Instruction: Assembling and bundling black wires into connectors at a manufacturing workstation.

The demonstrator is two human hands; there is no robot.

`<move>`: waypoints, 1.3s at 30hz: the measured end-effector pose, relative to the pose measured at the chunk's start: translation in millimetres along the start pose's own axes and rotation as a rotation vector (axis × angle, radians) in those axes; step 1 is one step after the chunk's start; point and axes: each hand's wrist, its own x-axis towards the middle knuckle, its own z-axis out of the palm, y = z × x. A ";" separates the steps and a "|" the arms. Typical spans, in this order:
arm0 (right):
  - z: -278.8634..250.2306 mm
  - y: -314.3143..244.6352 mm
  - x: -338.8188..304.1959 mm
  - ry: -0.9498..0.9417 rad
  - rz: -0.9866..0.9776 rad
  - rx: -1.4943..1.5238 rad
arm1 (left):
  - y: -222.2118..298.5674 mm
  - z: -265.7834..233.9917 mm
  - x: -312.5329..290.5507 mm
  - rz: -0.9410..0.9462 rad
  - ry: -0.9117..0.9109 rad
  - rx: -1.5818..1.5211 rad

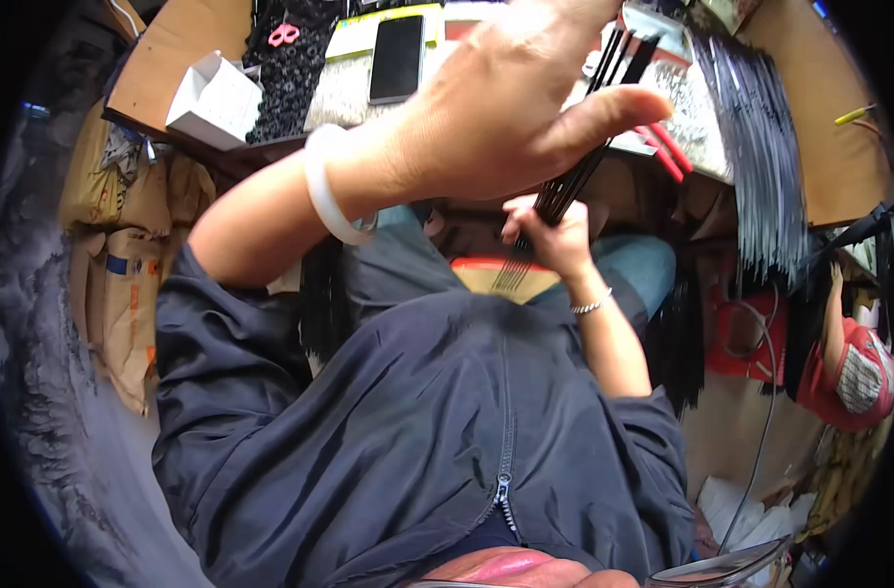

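Observation:
My left hand (506,98) reaches across the upper middle, above the table's front edge, with its thumb stretched out to the right. Its fingertips run out of the picture at the top, and nothing shows in its grasp. Below it, over my lap, my right hand (559,235) is closed round a bundle of thin black wires (567,191). The bundle slants from upper right to lower left, passing behind my left thumb. Its lower ends fan out like a comb below my right hand. Red handles (667,152) of a tool lie just right of my left thumb.
On the table lie a dark phone (397,61), pink scissors (284,35), a heap of small black parts (295,88) and an open white box (215,103). A thick grey-black bunch of strands (765,167) hangs over the right edge. Another person's arm (835,314) shows at the far right.

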 end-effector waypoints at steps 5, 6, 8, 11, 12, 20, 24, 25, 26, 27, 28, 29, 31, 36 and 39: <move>-2.5 -4.7 -4.9 -0.082 0.022 0.105 | -16.4 20.7 -7.5 -0.537 -0.158 -1.051; -5.5 -14.3 1.4 -0.133 0.101 0.135 | -12.4 14.6 -5.3 -0.598 -0.176 -1.170; -1.0 -26.1 11.5 -0.129 0.087 0.288 | -8.9 -5.9 1.4 -0.652 -0.273 -1.450; -8.4 -26.9 10.2 0.174 0.218 0.368 | 7.5 1.6 -10.8 -0.616 -0.368 -1.831; -3.9 -20.8 7.4 0.498 0.437 0.486 | 16.8 -0.7 -12.9 -0.599 -0.403 -1.990; -5.3 -28.4 23.7 0.098 0.260 -0.002 | -123.1 76.7 -58.5 -0.563 -0.407 -0.404; -8.1 -24.6 29.8 0.120 0.263 0.046 | -246.0 109.4 -95.5 -0.800 -0.534 0.372; -8.0 -24.4 32.6 0.120 0.272 0.050 | -267.9 114.5 -103.6 -0.814 -0.576 0.436; -8.9 -24.2 35.9 0.123 0.282 0.054 | -286.9 119.9 -109.0 -0.827 -0.618 0.498; -9.4 -22.8 37.1 0.130 0.287 0.071 | -298.7 122.9 -109.8 -0.784 -0.629 0.482; -10.1 -21.9 38.1 0.148 0.279 0.062 | -309.4 125.1 -111.6 -0.741 -0.640 0.468; -11.7 -21.8 39.7 0.140 0.288 0.045 | -317.9 125.8 -112.1 -0.690 -0.644 0.444; -15.8 -19.5 41.3 0.132 0.307 0.056 | -327.4 125.4 -109.6 -0.594 -0.638 0.436; -21.0 -19.7 47.2 0.141 0.326 0.092 | -323.3 144.9 -81.6 -0.459 -0.259 0.376; -22.0 -20.0 52.0 0.129 0.340 0.086 | -307.0 187.6 -47.6 -0.636 -0.097 -0.085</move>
